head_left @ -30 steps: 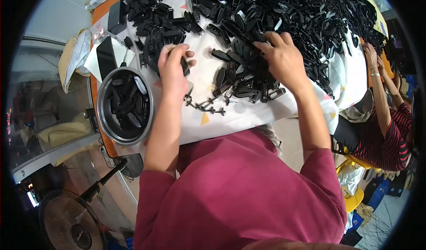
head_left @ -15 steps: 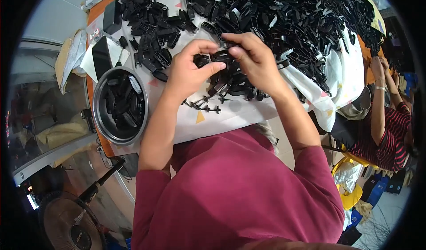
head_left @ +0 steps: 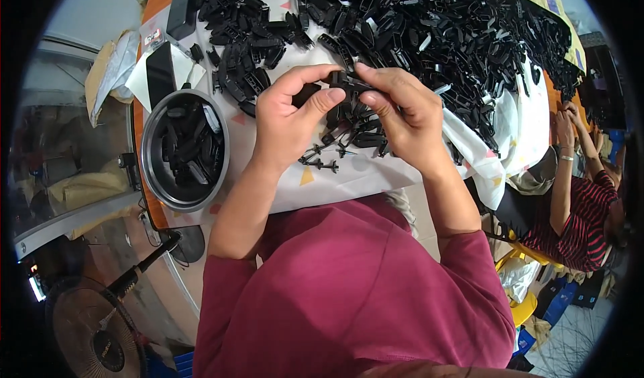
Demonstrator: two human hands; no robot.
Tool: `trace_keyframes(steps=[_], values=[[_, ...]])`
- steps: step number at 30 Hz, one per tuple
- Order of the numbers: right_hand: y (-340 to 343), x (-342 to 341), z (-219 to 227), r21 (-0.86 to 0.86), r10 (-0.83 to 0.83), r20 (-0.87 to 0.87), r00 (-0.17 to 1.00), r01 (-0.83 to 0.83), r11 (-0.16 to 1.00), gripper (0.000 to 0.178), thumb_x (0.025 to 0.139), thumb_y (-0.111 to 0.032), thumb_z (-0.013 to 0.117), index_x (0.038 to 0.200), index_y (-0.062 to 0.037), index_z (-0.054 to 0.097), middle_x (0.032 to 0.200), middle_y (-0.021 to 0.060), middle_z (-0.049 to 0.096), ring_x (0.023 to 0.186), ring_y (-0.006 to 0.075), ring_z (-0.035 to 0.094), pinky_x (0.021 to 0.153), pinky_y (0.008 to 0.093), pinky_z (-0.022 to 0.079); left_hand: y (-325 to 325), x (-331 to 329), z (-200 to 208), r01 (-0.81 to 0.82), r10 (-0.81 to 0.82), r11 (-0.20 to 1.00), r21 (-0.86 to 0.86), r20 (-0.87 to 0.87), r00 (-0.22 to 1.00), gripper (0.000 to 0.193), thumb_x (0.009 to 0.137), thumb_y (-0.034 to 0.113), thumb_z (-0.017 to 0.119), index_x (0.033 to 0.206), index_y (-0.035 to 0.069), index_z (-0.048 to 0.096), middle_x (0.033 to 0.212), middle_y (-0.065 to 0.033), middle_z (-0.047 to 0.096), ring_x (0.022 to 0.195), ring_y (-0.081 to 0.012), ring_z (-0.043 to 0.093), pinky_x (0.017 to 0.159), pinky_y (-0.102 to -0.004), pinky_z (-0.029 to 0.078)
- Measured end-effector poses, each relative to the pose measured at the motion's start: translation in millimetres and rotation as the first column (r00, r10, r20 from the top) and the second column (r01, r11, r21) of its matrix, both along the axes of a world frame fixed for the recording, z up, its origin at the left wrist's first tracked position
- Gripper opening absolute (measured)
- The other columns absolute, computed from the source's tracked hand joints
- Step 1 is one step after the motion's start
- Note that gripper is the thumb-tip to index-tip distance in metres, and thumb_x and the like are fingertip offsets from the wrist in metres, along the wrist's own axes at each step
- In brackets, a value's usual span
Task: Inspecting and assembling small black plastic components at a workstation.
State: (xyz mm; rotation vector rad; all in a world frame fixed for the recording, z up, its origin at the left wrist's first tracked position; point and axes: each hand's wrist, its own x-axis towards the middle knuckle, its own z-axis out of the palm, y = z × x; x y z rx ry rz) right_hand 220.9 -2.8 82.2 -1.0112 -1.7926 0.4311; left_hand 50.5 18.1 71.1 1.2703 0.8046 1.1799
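Note:
My left hand [head_left: 288,120] pinches a small black plastic part [head_left: 337,79] between thumb and forefinger. From the other side my right hand [head_left: 410,118] grips a thin dark piece between thumb and fingers, and the two pieces meet between the hands. Whether they are joined I cannot tell. Several small black cross-shaped pins [head_left: 327,165] lie on the white cloth [head_left: 268,193] just below my hands. A big heap of black plastic parts [head_left: 429,42] spreads over the table beyond them.
A metal bowl [head_left: 149,175] of similar black parts stands at the left table edge. Near it lie a dark phone [head_left: 159,75] and a black box [head_left: 181,14]. A fan [head_left: 97,334] stands lower left. Another person in a striped top [head_left: 577,213] works at right.
Both hands have come together around the black pieces, and my right hand has turned and closed on its piece. The whole view has shifted slightly.

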Motion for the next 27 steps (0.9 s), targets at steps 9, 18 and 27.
trace_keyframes(steps=[9,18,27], values=[[-13,-1,-1,0.055,-0.075,0.225,0.972,0.064,0.996,0.037,0.067,0.007,0.064,0.102,-0.0023,0.060,0.083,0.0104,0.059,0.067,0.0220,0.055,0.056,0.0294,0.045,-9,5,-15,0.091,-0.082,0.984,-0.156,0.061,0.995,0.023,0.080,0.011,0.064,0.101,0.001,0.061,0.081,0.0031,0.059,0.066,-0.0028,0.050,0.056,-0.0151,0.040],[-30,-18,-24,-0.564,-0.163,-0.335,0.928,-0.059,0.824,0.026,0.080,-0.009,0.064,0.100,0.0041,0.053,0.079,0.0052,0.059,0.062,0.0060,0.053,0.054,0.0189,0.045,-18,9,-17,0.130,0.007,0.924,-0.359,0.355,0.935,0.027,0.083,0.014,0.061,0.106,0.000,0.058,0.083,-0.0005,0.059,0.058,-0.0029,0.047,0.052,-0.0163,0.038],[42,59,-34,0.154,-0.505,0.721,0.475,0.601,0.785,0.027,0.069,-0.026,0.069,0.088,-0.0074,0.065,0.083,0.0068,0.059,0.080,0.0262,0.055,0.067,0.0345,0.048,-11,-105,14,-0.342,0.764,0.641,0.687,-0.612,0.203,0.018,0.077,0.011,0.063,0.092,0.003,0.065,0.083,-0.0105,0.062,0.073,-0.0213,0.059,0.066,-0.0296,0.046]])
